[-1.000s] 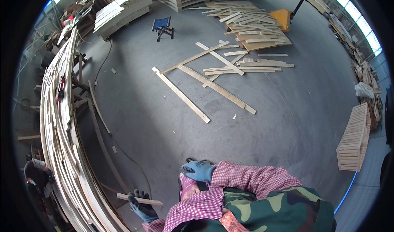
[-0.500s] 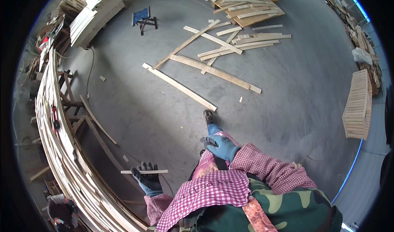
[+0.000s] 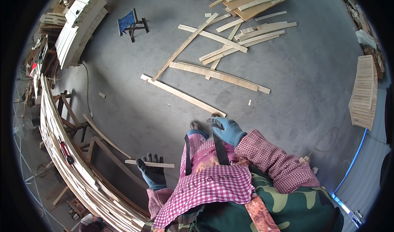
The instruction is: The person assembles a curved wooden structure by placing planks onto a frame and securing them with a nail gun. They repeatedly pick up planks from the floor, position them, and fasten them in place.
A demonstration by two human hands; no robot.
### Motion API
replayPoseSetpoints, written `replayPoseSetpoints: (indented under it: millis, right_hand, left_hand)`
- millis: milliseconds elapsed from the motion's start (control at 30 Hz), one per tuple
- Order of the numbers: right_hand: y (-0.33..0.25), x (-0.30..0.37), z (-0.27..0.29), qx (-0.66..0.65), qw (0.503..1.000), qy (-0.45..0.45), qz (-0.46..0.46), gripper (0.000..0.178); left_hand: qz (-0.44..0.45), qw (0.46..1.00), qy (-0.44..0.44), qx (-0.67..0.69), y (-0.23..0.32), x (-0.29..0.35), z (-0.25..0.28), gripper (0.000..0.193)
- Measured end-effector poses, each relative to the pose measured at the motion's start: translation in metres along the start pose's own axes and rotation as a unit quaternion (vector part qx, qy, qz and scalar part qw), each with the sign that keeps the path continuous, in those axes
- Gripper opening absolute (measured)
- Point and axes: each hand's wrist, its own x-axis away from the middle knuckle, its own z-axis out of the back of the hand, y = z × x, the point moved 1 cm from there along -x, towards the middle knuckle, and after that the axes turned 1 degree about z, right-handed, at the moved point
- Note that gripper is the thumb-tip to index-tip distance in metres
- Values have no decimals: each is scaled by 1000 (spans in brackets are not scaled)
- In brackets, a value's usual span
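Observation:
My left hand (image 3: 153,176), in a blue glove with dark grey fingers, is at the lower left. A short, pale wooden slat (image 3: 165,165) lies across it, pinned under the thumb while the other fingers stretch out beyond. In front of my body is my right hand (image 3: 230,132), in a similar glove. Its fingers are loosely extended and nothing shows in them. Just past its fingertips, one end of a long plank (image 3: 184,95) lies on the floor beside my shoe.
A long stack of thin boards (image 3: 78,166) curves along my left, with a red and black tool (image 3: 66,152) on top. Loose slats (image 3: 217,76) and a loaded wooden sheet (image 3: 266,8) lie ahead. A blue folding stool (image 3: 128,23) stands far left. Another person (image 3: 92,223) is partly visible lower left.
I have moved forward, and both my shoes now show near the long plank. The left hand still carries the slat. The right hand has shifted slightly forward and right.

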Motion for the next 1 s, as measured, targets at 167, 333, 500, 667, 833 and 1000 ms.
replayPoseSetpoints:
  millis: [167,333,500,667,833,1000]
  right_hand:
    - [-42,-33,4,-1,998,-18,-60,29]
    - [-64,-68,1,19,997,14,-68,31]
    - [-34,-89,1,51,994,90,-23,30]
    - [-42,-93,29,-6,986,138,-91,33]
    - [-36,-111,58,-24,981,139,-136,33]
    - [-36,-149,103,-93,984,119,-90,31]
  left_hand:
    - [7,1000,-1,-12,38,-56,-22,54]
    - [4,1000,-3,-8,78,-121,-51,75]
    - [3,998,-33,-62,106,-164,-87,82]
    - [-4,992,-93,-88,108,-200,-157,84]
    - [2,981,-152,-122,92,-200,-228,79]
    - [4,974,-153,-169,74,-188,-277,76]
